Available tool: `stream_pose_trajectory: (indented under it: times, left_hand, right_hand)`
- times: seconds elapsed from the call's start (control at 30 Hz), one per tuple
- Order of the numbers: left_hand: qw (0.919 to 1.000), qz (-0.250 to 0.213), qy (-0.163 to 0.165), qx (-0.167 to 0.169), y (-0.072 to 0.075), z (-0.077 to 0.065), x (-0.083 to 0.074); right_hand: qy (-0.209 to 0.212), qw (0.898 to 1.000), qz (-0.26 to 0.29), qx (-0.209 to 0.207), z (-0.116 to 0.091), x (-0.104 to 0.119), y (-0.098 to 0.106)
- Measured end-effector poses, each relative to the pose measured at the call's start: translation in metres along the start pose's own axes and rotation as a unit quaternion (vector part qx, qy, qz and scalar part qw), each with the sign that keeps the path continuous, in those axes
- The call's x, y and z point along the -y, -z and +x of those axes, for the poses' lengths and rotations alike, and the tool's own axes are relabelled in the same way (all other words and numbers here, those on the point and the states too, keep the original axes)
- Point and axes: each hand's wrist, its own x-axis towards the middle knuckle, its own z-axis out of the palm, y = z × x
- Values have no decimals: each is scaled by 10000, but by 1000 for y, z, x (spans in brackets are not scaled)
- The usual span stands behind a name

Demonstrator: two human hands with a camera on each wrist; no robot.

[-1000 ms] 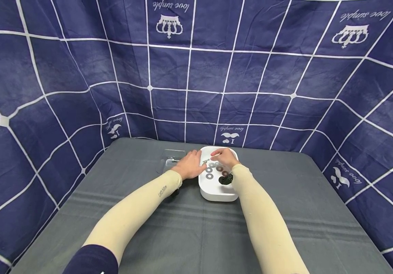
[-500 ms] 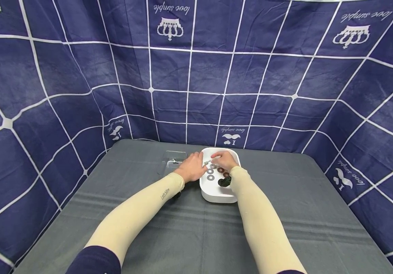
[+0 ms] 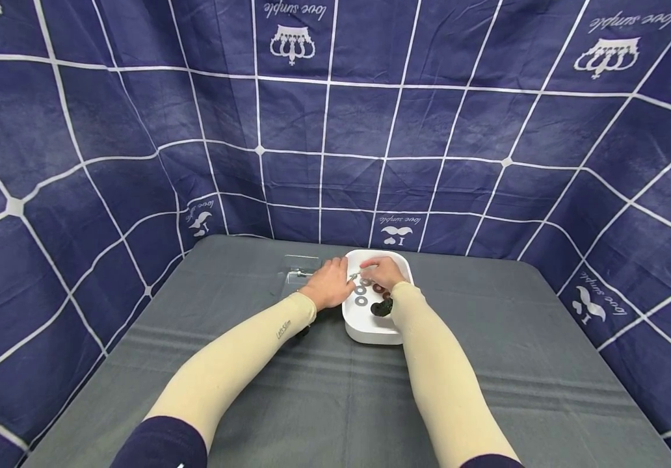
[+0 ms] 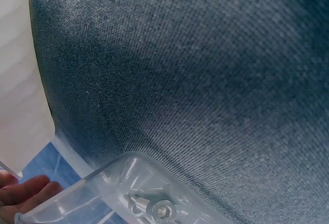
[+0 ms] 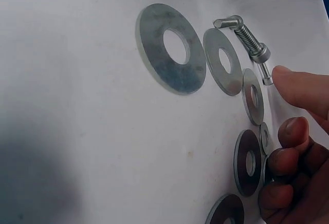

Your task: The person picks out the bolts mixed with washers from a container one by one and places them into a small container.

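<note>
"Okay, quick: where was the bolt (image 5: pixel 248 38)?"

"In the white tray (image 3: pixel 370 323), next to the washers (image 5: pixel 154 44). Some thin piece showed past its head; couldn't tell if that was part of it."

"And the right hand (image 3: pixel 385 272)?"

"Low over the tray, lower fingers curled in, one fingertip right at the thin end, touching or nearly. Pinching or not, couldn't tell; the fingers blocked the view. Fingertips made sense there, I'd say: small part, crowded spot, a full grasp would likely have shoved the washers around."

"Then the left hand (image 3: pixel 328 285)?"

"Loose and fairly wide, thumb apart from the fingers, resting at the tray's left rim. Nothing seen held. Probably there as a brace, since the tray just sat on the grey surface (image 3: pixel 289 406) and could have slid."

"Why were the washers laid like that?"

"Flat, close together, a few apparently touching. Lying flat they'd stay put, and the holes were easy to see. Tray wall would catch any strays."

"Anything else?"

"A clear box (image 4: pixel 136 157) left of the tray, near the left hand. A second bolt (image 4: pixel 163 211) lay inside, presumably walled in against rolling."
</note>
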Motion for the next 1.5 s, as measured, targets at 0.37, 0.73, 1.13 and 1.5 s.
stream_pose_trajectory:
  times: [0.37,0.73,1.13,1.5]
  left_hand:
    - [10000,11,-21,37,0,-1,0]
    - [10000,56,50,14,0,-2,-2]
    - [9999,135,59,80,0,0,-2]
    - [9997,195,72,141,1,0,-2]
  right_hand:
    - [-12,9994,-336,52,0,1,-1]
    - [-158,9991,-370,130,-4,4,-2]
    - [-295,9989,-365,17,-2,5,-4]
    - [-251,9981,-566,43,-6,7,-4]
